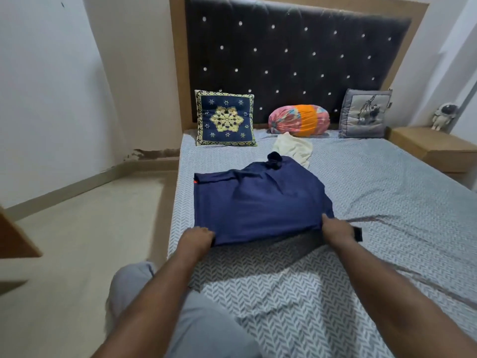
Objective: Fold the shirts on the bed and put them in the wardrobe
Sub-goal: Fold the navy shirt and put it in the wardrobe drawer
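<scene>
Fingers of our left hand (pixel 197 239) and right hand (pixel 338 228) curl round the near corners of the navy shirt (pixel 258 202), half folded on the bed (pixel 387 189), probably so we can lift that edge evenly. Fingertips hide under the cloth; we see no wardrobe.

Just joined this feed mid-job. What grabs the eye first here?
The navy shirt spread in the middle of the bed stands out, its near edge gripped by the left hand and right hand. Behind it lies a crumpled cream garment, and further back the dark studded headboard with a bright orange-and-pink bolster against it.
</scene>
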